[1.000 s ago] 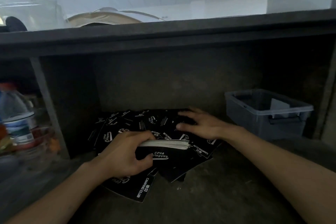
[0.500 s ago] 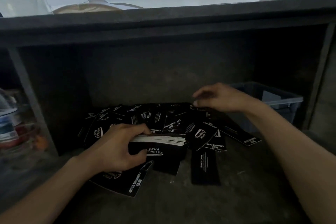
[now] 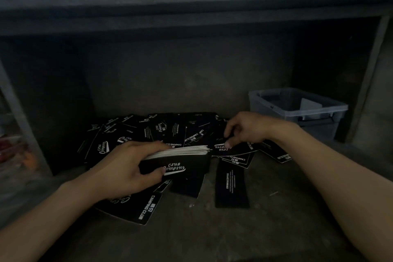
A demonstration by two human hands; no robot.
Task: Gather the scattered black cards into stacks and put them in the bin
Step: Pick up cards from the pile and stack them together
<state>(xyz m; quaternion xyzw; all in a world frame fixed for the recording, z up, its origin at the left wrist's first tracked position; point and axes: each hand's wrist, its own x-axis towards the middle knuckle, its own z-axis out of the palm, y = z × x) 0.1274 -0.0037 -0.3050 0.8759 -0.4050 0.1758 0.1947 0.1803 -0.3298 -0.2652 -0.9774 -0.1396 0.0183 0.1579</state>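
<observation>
Several black cards (image 3: pixel 170 130) with white "Camping Club" print lie scattered on a dark concrete shelf, piled toward the back. My left hand (image 3: pixel 129 168) grips a stack of cards (image 3: pixel 182 159), thumb on its front face, white edges showing on top. My right hand (image 3: pixel 244 130) reaches down just right of the stack, and its fingertips pinch a loose card (image 3: pixel 234 149) at the pile's right side. One card (image 3: pixel 231 189) lies alone in front. A translucent grey bin (image 3: pixel 297 112) stands at the back right, beyond my right wrist.
The shelf floor (image 3: pixel 212 236) is bare concrete in front of the cards. A thick slab (image 3: pixel 191 10) overhangs the recess. An upright post (image 3: pixel 23 130) divides off a left bay with blurred red and orange items (image 3: pixel 12 151). A wall edge (image 3: pixel 370 78) closes the right side.
My right hand dropped from above the bin's near corner down onto the cards at the pile's right. My left hand kept its hold on the stack. The camera tilted downward.
</observation>
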